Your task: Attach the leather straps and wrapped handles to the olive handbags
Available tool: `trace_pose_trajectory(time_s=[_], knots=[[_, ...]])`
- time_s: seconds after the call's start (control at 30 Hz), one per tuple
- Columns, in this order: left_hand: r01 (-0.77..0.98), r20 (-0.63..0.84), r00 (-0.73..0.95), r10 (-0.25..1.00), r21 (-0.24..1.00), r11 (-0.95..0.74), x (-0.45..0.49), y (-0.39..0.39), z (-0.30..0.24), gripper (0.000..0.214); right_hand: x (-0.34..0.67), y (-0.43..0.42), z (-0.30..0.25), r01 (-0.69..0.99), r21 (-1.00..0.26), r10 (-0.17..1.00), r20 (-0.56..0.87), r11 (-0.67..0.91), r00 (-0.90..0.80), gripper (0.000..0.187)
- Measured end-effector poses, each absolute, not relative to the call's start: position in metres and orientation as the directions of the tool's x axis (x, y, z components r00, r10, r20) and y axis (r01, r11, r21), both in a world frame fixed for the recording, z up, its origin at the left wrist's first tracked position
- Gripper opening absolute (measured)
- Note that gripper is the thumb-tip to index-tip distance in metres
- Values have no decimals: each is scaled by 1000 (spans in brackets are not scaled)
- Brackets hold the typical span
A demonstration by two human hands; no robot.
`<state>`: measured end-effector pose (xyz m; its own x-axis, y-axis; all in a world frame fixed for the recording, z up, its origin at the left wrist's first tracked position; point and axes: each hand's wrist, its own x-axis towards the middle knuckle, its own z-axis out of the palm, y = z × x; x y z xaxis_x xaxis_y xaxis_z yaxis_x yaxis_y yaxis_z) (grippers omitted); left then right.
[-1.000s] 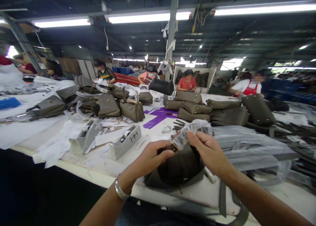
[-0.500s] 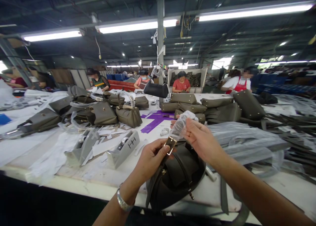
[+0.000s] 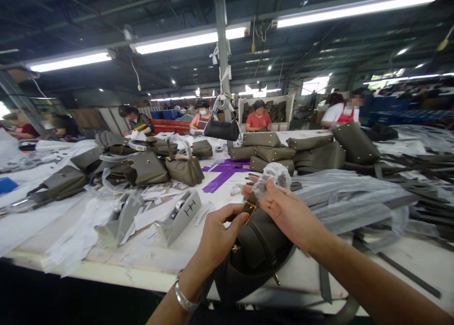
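two grey tape dispensers [image 3: 186,216] stand at the left of my feed, on the counter [image 3: 142,259]. reading rightward, my left grip [image 3: 217,232] is closed to a pinch, thumb against fingers, with the gold-framed buckle [image 3: 249,211] caught at the tips. the buckle's long axis leans up and to the right, away from the left thumb and toward the clear wrap [image 3: 278,171]; i judge that slanting line between the hands to be what counts. below it sits the dark olive bag [image 3: 241,277], near the counter's front edge. the wrap is bunched just beyond the buckle, and my right grip [image 3: 294,216] is curled in on it, thumb over the top; how firmly, i can't tell. so left is nearer the buckle, right nearer the wrap. farther right lies translucent sheeting [image 3: 340,202].
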<state>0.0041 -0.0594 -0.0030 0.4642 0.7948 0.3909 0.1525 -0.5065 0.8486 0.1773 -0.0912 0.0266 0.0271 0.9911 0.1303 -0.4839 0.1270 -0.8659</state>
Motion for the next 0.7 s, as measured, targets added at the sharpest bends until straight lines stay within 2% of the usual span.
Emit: trace_pose_trajectory(time_s=[0.2, 0.3, 0.37, 0.43, 0.5, 0.6, 0.7], knots=[[107, 445, 423, 789, 840, -531, 14, -56, -8, 17, 175, -110, 10, -279, -947, 981, 184, 160, -62, 39], [139, 545, 318, 776, 783, -607, 15, -53, -5, 34, 170, -114, 8, -255, -952, 975, 200, 169, -99, 45], [196, 617, 320, 719, 699, -687, 13, -50, 1, 39, 164, -115, 5, -267, -946, 968, 220, 182, -119, 48], [230, 664, 385, 642, 604, -763, 9, -47, 10, 29, 158, -114, 0, -283, -940, 967, 230, 190, -113, 47], [241, 678, 465, 570, 522, -818, 4, -43, 21, 18, 153, -112, -7, -291, -936, 968, 233, 197, -96, 43], [263, 667, 565, 485, 412, -872, -3, -36, 36, 20, 148, -111, -13, -273, -932, 960, 269, 238, -80, 38], [294, 675, 629, 385, 252, -922, -6, -32, 47, 22, 147, -112, -13, -224, -930, 949, 311, 292, -55, 33]])
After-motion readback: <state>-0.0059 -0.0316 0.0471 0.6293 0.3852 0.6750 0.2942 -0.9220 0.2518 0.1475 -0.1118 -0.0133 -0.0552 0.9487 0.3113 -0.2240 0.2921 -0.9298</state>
